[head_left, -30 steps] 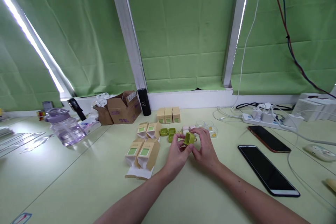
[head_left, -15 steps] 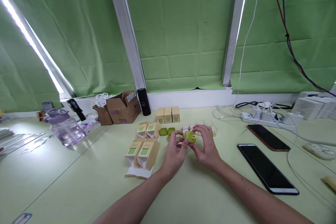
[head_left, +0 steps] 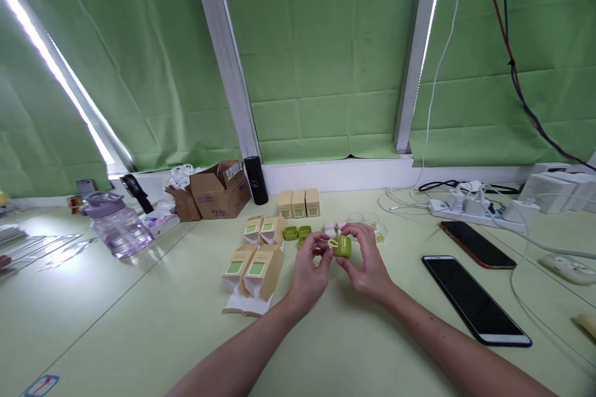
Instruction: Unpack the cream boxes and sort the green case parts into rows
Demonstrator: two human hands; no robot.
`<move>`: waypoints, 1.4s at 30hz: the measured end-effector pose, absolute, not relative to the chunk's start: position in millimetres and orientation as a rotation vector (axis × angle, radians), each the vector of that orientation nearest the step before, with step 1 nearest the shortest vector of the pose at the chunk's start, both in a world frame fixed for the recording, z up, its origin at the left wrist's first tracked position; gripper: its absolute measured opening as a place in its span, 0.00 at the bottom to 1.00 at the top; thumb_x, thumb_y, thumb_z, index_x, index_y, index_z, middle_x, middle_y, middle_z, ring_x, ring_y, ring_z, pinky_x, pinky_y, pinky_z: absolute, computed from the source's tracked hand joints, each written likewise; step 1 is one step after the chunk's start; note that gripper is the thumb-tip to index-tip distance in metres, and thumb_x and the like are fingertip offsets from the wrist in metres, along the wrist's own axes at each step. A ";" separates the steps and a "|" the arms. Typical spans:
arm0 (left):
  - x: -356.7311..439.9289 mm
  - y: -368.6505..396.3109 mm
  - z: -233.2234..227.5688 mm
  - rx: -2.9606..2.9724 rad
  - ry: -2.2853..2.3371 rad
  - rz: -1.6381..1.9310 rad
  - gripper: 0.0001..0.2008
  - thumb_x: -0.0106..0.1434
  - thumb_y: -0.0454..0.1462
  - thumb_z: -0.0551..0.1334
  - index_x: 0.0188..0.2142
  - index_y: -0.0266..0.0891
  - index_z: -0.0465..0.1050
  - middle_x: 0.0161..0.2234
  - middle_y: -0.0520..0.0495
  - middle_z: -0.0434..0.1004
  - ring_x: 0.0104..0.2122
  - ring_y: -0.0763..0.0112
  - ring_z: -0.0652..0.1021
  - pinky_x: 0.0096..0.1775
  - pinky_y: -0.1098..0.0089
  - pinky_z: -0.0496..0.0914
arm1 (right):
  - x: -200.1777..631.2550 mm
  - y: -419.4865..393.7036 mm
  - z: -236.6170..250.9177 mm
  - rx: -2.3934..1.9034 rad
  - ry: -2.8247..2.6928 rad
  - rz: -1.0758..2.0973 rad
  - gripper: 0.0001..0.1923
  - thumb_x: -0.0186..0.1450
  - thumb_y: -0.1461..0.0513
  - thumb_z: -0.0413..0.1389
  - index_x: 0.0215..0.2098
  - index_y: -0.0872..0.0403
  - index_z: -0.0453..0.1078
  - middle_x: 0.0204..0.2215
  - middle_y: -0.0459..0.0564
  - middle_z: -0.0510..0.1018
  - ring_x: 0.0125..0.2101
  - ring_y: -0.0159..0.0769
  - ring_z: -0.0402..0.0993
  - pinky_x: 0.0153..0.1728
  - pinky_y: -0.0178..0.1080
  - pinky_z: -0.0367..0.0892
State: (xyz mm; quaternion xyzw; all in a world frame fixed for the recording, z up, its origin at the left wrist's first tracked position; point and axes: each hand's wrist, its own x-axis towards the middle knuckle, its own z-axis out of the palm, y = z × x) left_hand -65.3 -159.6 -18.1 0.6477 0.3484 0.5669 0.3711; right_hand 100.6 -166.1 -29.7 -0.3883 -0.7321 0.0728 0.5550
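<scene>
Case: I see a small green case (head_left: 343, 246) held above the surface (head_left: 139, 322), near the middle of the view, between both hands. A pale loop sits at its left end.
Right hand: My right hand (head_left: 367, 267) has its fingers clamped on the case from the right and from above.
Left hand: My left hand (head_left: 310, 273) has its fingertips pinched at the loop end of the case; I read this as a grip on the case, though the contact is small in the view.
Green trays: Loose green trays (head_left: 297, 233) lie on the surface just behind the left hand.
Clear trays: Clear trays (head_left: 372, 226) with yellow inserts lie just behind the right hand.
Boxes: Four open tan boxes (head_left: 256, 267) with green labels lie left of the hands; three shut ones (head_left: 298, 203) stand in a row farther back.
Carton: A brown carton (head_left: 218, 192) stands near the wall, beside a black cylinder (head_left: 256, 180).
Bottle: A clear bottle (head_left: 116, 226) with a purple lid stands at far left.
Phones: Two phones (head_left: 475, 304) lie face up to the right, well apart from the hands.
Power strip: A power strip (head_left: 465, 208) with cables lies at the rear right.
</scene>
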 end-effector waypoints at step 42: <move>-70.1 -152.1 -27.7 1.713 0.973 1.422 0.03 0.62 0.35 0.65 0.36 0.38 0.76 0.34 0.46 0.81 0.35 0.65 0.80 0.38 0.67 0.74 | 97.3 -169.8 -32.4 -0.870 -1.792 0.294 0.25 0.63 0.67 0.57 0.58 0.47 0.64 0.51 0.54 0.74 0.45 0.44 0.72 0.45 0.47 0.74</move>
